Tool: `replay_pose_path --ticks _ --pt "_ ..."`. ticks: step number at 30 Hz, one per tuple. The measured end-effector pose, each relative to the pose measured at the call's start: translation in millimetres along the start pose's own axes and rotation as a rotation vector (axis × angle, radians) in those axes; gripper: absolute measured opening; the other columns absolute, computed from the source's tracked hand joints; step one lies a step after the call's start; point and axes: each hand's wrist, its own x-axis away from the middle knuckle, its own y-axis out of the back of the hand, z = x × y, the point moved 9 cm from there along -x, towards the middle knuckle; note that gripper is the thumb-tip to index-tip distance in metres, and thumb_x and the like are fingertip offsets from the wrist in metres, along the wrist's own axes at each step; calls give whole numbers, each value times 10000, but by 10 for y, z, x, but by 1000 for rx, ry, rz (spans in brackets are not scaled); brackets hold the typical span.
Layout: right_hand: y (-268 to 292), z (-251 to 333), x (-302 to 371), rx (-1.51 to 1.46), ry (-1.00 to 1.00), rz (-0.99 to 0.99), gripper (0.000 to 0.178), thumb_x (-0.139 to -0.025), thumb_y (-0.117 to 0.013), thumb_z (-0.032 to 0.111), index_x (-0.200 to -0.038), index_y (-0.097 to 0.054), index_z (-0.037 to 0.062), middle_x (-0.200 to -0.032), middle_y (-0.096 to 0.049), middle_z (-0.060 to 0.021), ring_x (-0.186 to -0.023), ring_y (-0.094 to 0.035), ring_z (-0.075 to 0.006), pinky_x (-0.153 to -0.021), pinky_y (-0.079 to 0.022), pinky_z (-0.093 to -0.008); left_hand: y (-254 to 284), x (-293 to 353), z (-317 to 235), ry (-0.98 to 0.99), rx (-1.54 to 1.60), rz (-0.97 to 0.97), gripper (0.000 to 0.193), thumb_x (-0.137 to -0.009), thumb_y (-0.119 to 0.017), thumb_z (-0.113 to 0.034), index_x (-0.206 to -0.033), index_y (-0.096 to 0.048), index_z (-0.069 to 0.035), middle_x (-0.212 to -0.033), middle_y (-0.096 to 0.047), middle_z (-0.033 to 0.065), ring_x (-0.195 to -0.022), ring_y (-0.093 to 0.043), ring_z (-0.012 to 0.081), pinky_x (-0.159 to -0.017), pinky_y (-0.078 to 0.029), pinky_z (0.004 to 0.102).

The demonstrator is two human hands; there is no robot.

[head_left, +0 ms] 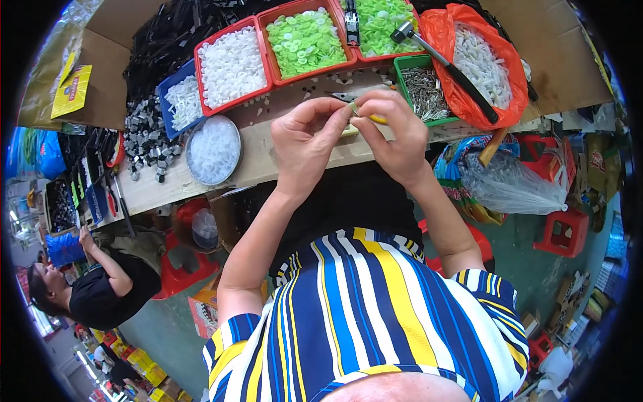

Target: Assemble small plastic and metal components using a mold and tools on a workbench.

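The held piece looks pale green; the shirt is striped navy, blue, white and yellow. The left tray is blue, the far trays red around white pellets and lime-green discs, the right tray green.

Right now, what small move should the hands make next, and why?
Probably a slight, steadying pinch on the small greenish piece: the left hand and right hand meet there, and it shows too small to tell how it sits.
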Motion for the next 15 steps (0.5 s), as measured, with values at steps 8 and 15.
replay_pose_path --ticks 8,15 --pt "-223 -215 36 -345 -354 167 137 -828 -733 8 -935 -657 -30 -874 -677 -114 -810 -669 -218 -728 -517 -311 199 136 -41 -154 -167 -8 105 -861 -733 -3 -961 -719 28 -890 -719 71 -798 -668 104 -704 -537 235" --pt "-440 -145 63 -356 -319 268 113 -830 -715 -22 -923 -651 -35 -866 -665 -119 -818 -663 -225 -714 -511 -312 327 204 51 -173 -159 -2 212 -800 -797 -51 -993 -733 11 -957 -733 103 -828 -693 152 -718 -552 263"
